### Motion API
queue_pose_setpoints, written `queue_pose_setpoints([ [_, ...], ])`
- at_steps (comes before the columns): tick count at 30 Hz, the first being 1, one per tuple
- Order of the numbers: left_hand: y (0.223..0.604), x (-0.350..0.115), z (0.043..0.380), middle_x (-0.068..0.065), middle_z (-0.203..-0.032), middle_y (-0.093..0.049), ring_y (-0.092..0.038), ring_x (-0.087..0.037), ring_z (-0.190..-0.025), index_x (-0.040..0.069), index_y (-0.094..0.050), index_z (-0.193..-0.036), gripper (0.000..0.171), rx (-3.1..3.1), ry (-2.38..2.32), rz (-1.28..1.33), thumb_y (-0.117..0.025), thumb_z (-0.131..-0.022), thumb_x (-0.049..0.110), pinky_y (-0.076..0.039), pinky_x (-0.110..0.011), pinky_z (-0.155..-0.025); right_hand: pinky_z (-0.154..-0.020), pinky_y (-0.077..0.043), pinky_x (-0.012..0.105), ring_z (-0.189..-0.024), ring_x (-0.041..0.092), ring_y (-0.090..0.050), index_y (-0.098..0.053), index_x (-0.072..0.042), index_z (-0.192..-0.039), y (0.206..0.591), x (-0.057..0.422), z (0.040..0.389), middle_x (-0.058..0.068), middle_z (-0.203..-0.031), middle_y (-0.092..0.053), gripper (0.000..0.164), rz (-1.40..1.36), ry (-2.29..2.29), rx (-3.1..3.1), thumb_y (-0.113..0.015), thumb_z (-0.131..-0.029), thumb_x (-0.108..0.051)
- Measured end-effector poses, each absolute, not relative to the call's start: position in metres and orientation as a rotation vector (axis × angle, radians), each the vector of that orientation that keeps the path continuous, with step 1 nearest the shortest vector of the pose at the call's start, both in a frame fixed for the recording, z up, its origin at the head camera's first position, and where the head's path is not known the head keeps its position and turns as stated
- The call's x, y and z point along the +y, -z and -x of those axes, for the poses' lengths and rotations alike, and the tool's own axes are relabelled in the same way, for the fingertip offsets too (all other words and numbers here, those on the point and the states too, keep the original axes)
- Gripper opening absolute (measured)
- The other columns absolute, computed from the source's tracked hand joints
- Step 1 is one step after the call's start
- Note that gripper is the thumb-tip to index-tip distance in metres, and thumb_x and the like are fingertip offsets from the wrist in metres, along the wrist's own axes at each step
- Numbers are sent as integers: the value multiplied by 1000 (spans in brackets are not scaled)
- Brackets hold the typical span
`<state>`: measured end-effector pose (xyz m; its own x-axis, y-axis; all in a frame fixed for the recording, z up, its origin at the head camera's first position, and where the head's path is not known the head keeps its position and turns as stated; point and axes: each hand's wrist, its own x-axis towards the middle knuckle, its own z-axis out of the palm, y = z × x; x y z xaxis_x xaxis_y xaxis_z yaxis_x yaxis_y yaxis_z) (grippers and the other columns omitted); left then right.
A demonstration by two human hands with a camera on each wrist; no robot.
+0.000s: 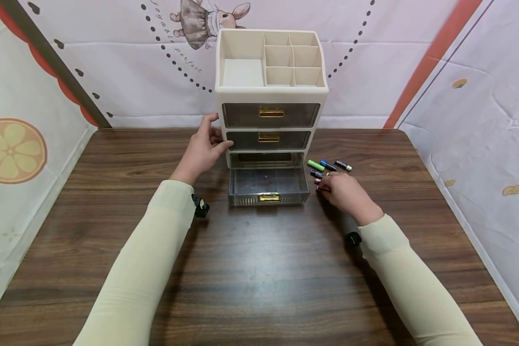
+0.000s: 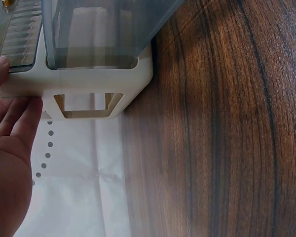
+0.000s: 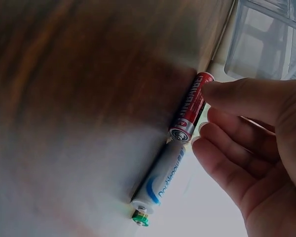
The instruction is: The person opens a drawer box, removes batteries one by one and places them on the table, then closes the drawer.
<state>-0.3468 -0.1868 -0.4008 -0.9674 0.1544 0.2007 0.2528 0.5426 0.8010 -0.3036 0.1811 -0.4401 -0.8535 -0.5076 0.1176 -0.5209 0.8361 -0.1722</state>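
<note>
A cream desktop organizer [image 1: 271, 95] stands at the back of the table, its bottom clear drawer [image 1: 265, 181] pulled out with nothing visible inside. My left hand [image 1: 202, 151] grips the organizer's left side, thumb on the front frame and fingers against the side wall [image 2: 89, 81]. To the right of the drawer, my right hand [image 1: 347, 193] pinches a red battery [image 3: 191, 108] between thumb and fingers. End to end with it lies a white-and-blue battery [image 3: 160, 175]. Nearby are a green battery [image 1: 315, 165], a blue battery [image 1: 328, 166] and a black-and-silver battery [image 1: 343, 166].
Two upper drawers with gold handles, the top one [image 1: 246, 115] and the middle one [image 1: 246, 140], are closed. Divided compartments [image 1: 292, 48] form the organizer's top. A printed cloth [image 1: 125, 62] hangs behind the dark wooden table [image 1: 259, 278].
</note>
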Motion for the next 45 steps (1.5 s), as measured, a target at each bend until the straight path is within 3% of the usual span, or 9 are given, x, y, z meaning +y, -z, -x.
queue_pose_setpoints([
  [12,399,-188,347,-12,-118,-57,-61,-23,-106,27,-23,-147,67,-2664,1417,343,-64,-94,22,-50,-39,-94,-72,-53,37,-81,16,-62,-74,-10,-99,417,164,277,5,-93,-67,14,-737,-810,-2764,-71,-88,-18],
  [19,400,-189,347,-12,-118,-56,-61,-23,-107,29,-23,-147,67,-2667,1430,332,-64,-94,22,-50,-38,-95,-79,-56,40,-90,21,-67,-70,-7,-110,419,151,265,6,-105,-63,29,-733,-1029,-2800,-77,-84,-19],
  [31,402,-190,348,-11,-119,-56,-61,-22,-107,30,-23,-147,67,-2678,1448,335,-64,-94,23,-50,-38,-95,-70,-55,31,-80,14,-65,-75,-9,-89,430,138,267,4,-99,-62,5,-775,-839,-2629,-76,-84,-10],
  [45,402,-189,349,-13,-118,-58,-62,-24,-106,28,-23,-147,67,-2665,1427,357,-64,-94,22,-50,-38,-94,-69,-55,36,-76,20,-66,-74,-5,-88,429,132,297,8,-89,-62,7,-699,-823,-2532,-76,-83,-9],
])
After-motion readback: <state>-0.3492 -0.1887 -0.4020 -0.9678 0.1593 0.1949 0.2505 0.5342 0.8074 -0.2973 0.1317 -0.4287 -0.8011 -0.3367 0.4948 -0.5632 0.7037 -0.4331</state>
